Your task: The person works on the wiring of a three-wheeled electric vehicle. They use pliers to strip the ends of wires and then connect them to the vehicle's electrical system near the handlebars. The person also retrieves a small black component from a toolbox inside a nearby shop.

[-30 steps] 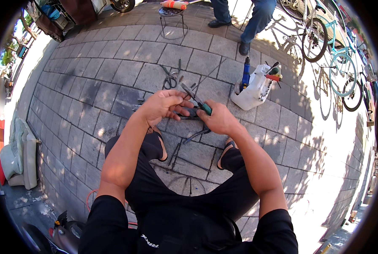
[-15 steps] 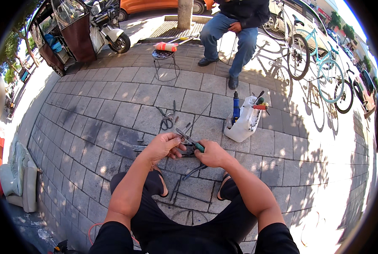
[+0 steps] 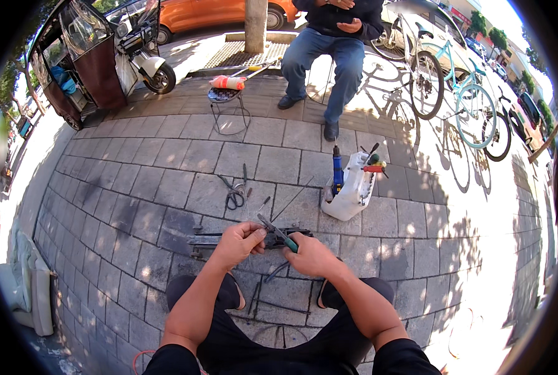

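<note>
My right hand is closed round a green-handled tool with a narrow metal end, pointing up and left. At its tip, my left hand has its fingers pinched together; what they hold is too small to make out. Below both hands a dark metal frame lies on the paving, partly covered by them. Beyond my left hand lie black-handled scissors and thin tools. A dark curved strip rests below my right hand.
A cut white plastic jug holds a blue power tool and several screwdrivers. Farther off are a stool with an orange-and-white bundle, a seated person, parked bicycles and a covered three-wheeler. A pale armchair stands left.
The view has shifted slightly, and my hands sit lower in it, uncovering more of the metal frame. The seated person has raised both hands from the lap. My grip on the green-handled tool stays.
</note>
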### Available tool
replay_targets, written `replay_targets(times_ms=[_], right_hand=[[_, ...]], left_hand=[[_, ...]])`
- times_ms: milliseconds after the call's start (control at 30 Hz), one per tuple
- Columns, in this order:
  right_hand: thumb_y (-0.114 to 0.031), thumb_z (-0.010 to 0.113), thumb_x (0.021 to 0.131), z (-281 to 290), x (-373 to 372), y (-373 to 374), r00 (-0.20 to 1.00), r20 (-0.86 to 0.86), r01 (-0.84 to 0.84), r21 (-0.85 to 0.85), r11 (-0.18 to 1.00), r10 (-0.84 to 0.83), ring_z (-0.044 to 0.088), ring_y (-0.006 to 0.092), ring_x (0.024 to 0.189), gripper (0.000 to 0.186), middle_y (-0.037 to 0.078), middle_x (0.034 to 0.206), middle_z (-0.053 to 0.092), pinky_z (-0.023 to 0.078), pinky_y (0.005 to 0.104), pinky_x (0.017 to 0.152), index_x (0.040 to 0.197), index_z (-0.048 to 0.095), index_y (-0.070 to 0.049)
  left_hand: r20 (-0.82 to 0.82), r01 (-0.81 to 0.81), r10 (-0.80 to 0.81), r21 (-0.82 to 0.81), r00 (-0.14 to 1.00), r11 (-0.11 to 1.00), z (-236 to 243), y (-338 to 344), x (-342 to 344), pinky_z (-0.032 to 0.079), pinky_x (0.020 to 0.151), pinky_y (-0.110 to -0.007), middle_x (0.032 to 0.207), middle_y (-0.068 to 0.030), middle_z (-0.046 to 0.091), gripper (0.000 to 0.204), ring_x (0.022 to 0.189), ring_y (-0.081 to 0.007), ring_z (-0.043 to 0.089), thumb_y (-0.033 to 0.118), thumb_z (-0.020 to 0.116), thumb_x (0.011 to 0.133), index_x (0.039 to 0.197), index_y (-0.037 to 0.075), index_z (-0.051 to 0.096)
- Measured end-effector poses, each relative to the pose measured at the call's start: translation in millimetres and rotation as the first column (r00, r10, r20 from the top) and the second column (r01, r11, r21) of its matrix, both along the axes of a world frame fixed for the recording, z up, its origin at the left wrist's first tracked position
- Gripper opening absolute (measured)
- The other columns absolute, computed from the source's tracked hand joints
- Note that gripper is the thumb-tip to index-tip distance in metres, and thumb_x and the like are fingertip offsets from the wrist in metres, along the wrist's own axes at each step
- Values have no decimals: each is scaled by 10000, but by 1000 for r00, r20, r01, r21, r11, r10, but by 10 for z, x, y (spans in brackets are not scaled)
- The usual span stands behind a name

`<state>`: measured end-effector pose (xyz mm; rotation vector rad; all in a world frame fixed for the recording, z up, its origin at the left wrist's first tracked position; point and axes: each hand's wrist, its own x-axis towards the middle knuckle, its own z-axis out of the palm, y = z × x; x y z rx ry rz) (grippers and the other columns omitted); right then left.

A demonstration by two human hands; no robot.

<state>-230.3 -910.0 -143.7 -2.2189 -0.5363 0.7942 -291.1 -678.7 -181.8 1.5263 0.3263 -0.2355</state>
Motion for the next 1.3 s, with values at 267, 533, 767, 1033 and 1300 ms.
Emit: replay_targets(times_ms=[267, 533, 767, 1033, 1300], right_hand=[[-255, 635, 975, -252, 25, 9, 992, -115, 59, 1, 998, -59, 658, 506, 1052, 399, 310, 1099, 678, 522, 546, 909, 1232, 587, 47], [-297, 642, 968, -690, 472, 335, 967, -205, 141, -62, 988, -151, 672, 527, 1029, 403, 323, 1041, 709, 537, 548, 889, 1213, 610, 21], [-413, 629, 957, 251, -337, -51, 902, -430, -114, -296, 948, -25, 678, 514, 1060, 437, 327, 1044, 718, 527, 553, 949, 1107, 671, -5], [-404, 624, 956, 1799, -74, 636, 849, -380, -481, -268, 835, 368, 672, 518, 1065, 445, 321, 1077, 716, 530, 555, 949, 1154, 654, -7], [-364, 637, 951, 2837, -280, 2564, 766, -202, -643, -236, 729, 610, 660, 499, 1108, 401, 309, 1117, 706, 516, 553, 962, 1130, 659, -6]], left_hand=[[3, -71, 73, 257, 997, 964, -45, -243, 17, 538, 663, -314, 862, -84, 740, 234, 743, -106, 677, 169, 692, 1005, 1125, -31, 686], [-33, -23, 43, 467, 999, 884, -322, -34, 546, 571, 773, -389, 994, -138, 771, 300, 860, -288, 748, 273, 676, 1004, 1225, 75, 722], [-422, -115, 152, 111, 894, 987, 571, -401, -572, 561, 805, -368, 1008, -116, 772, 402, 928, -189, 726, 346, 679, 1023, 1254, 20, 724], [-444, -403, 415, 126, 794, 906, 2235, 11, -919, 548, 708, -331, 880, -85, 748, 399, 735, -135, 694, 322, 678, 1018, 1214, -22, 726], [-111, -714, 732, 164, 672, 681, 3057, 1348, -1526, 523, 629, -300, 805, -63, 717, 314, 666, -106, 660, 251, 691, 1012, 1113, -42, 744]])
